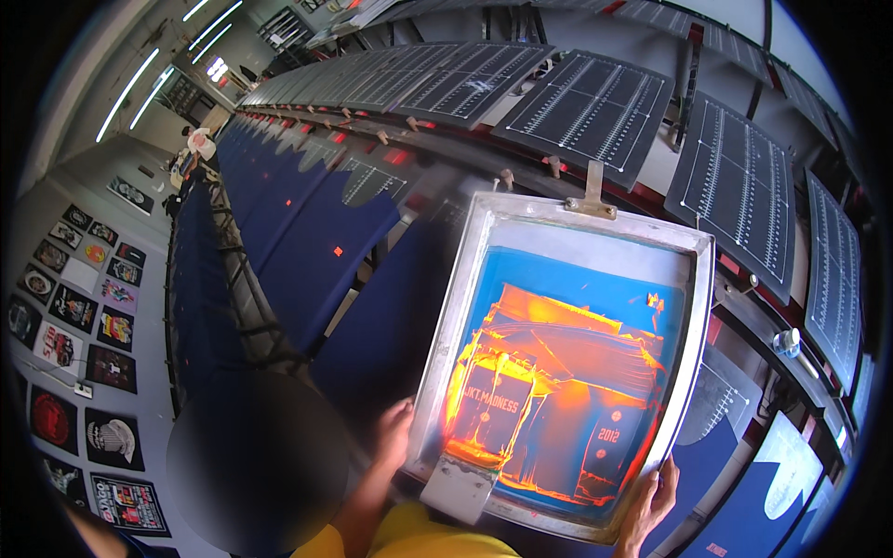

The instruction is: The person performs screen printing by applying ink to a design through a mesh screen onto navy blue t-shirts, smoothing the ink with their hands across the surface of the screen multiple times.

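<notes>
A screen-printing frame [465, 279] with a pale metal rim fills the middle right in front of me. Its blue mesh [558, 270] is smeared with bright orange ink [567, 349], and dark stencil areas with lettering show through. On the frame's near left edge, my left hand [395, 435] is closed around the rim. Gripping the near right edge is my right hand [659, 493], its fingers curled on the rim. A flat grey-white squeegee [459, 488] lies inside at the near left corner. The far edge carries a metal bracket [593, 197].
Dark marked printing boards [595, 107] line a long rail [446, 139]. Navy fabric pieces [316, 251] lie on boards at left, some with small orange prints. A large dark blurred round shape [260, 460] stands near my left arm. Another person [200, 144] is far off.
</notes>
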A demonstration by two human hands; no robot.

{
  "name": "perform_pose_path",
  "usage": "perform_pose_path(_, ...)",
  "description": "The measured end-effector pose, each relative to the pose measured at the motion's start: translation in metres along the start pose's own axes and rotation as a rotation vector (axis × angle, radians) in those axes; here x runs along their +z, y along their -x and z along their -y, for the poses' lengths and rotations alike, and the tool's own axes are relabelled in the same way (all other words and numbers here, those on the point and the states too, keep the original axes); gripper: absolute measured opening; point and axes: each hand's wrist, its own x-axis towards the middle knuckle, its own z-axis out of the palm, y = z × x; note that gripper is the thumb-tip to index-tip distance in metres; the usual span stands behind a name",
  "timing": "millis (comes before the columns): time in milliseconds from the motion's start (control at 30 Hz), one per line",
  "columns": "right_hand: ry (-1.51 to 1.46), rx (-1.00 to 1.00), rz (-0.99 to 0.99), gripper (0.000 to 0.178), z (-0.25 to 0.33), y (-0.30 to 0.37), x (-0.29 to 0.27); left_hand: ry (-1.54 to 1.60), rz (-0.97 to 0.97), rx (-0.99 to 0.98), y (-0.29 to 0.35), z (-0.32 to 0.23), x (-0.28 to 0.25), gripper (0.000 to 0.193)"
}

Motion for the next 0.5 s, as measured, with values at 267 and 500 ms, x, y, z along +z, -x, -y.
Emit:
perform_pose_path(267,-0.061,0.057,-0.072,0.037,-0.012,0.014,-0.005,0.036,0.057,-0.033,-0.007,-0.010,0.002,0.035)
perform_pose_path(500,-0.086,0.030,-0.159,0.033,-0.010,0.028,-0.002,0.088,0.115,-0.017,-0.014,-0.012,0.003,0.031)
